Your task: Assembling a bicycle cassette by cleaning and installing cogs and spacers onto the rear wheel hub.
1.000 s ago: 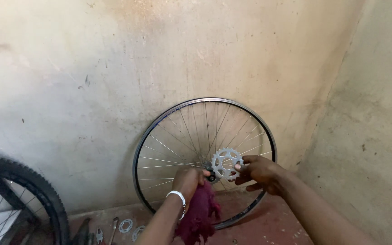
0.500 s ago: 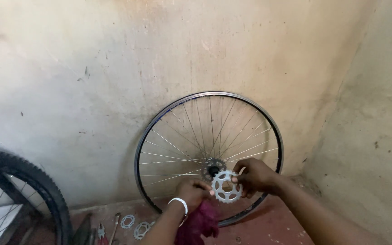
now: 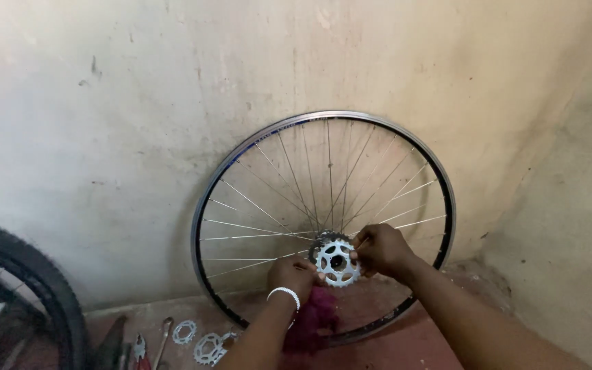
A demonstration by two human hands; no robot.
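Against the wall, both hands, left hand [image 3: 294, 274] and right hand [image 3: 380, 251], grasped the sprocket's [image 3: 336, 262] toothed edges before the bare wheel [image 3: 323, 226].

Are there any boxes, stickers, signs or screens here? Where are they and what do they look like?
No boxes, signs or screens show.
Only possible sticker: faint blue marking on the round silver spoked bicycle wheel rim, upper left of it, against the wall; too small to tell.
The left hand and right hand hold a plain silver toothed sprocket with no label.
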